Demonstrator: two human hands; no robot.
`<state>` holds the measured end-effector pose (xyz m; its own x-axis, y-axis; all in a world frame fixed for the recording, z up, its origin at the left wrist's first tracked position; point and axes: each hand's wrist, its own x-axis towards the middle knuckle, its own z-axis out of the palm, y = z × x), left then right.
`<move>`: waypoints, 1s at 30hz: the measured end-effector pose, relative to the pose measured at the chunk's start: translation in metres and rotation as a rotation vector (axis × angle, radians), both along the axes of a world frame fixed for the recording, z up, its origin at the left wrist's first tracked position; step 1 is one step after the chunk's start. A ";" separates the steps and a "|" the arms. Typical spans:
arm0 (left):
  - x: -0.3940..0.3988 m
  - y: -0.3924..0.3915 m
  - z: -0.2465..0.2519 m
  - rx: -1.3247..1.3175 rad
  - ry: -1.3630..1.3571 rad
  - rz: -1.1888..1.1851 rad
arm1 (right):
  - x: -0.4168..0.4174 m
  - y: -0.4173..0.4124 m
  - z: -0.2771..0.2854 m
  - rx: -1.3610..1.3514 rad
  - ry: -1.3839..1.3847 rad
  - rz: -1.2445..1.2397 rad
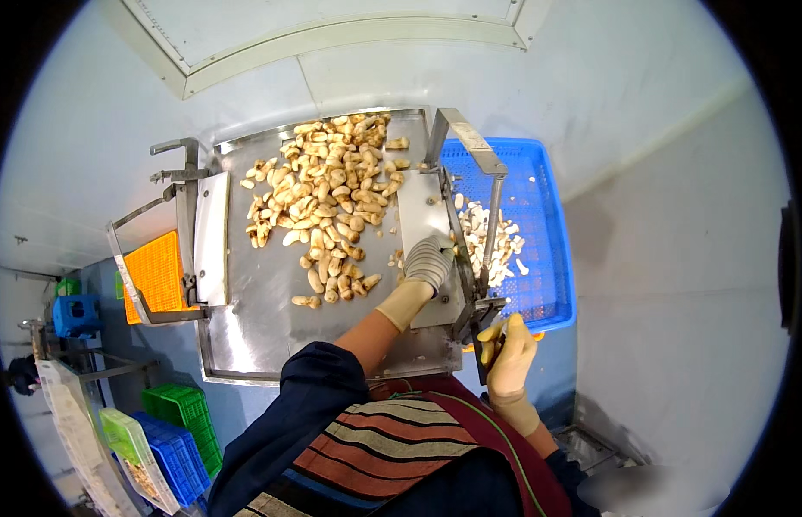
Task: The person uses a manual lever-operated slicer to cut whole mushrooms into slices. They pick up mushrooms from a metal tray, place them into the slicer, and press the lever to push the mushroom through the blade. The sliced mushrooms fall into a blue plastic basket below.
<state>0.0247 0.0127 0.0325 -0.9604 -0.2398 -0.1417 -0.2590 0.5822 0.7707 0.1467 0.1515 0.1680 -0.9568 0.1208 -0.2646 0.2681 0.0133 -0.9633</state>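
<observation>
My left hand (430, 262), in a striped glove over a pale cuff, is curled on the white board (426, 216) beside the hinged cutter blade (463, 258). A small tan end of a mushroom shows at its fingertips; the rest is hidden. My right hand (512, 358), in a pale yellow glove, grips the dark lever handle (479, 355) at the cutter's near end. Left of the board, a heap of tan and brown mushrooms (317, 194) lies on the steel table (258, 323). White cut pieces (494, 252) lie in the blue basket (559, 258) beyond the blade.
A second metal cutter frame (187, 239) with a white board (213, 239) stands at the table's left edge. Past it is an orange basket (154, 278). Green crates (181, 420) and blue crates (171, 455) stand lower left. Walls close off the far side and right.
</observation>
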 end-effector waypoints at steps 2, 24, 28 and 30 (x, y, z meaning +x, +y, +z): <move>0.004 0.000 -0.015 0.015 -0.008 -0.024 | 0.011 0.002 -0.019 0.036 0.060 -0.008; -0.041 -0.091 0.006 0.420 0.438 0.036 | 0.039 0.026 -0.126 0.005 0.216 0.113; -0.035 -0.169 0.047 -1.101 0.018 -0.182 | 0.039 0.028 -0.130 -0.012 0.222 0.103; -0.040 -0.182 0.036 -1.111 -0.119 -0.243 | 0.040 0.028 -0.130 0.002 0.227 0.108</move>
<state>-0.0156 -0.1688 0.0685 -0.9932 -0.0992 -0.0603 -0.0835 0.9712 -0.2231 0.1867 0.1797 0.0378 -0.9991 0.0149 -0.0409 0.0414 0.0322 -0.9986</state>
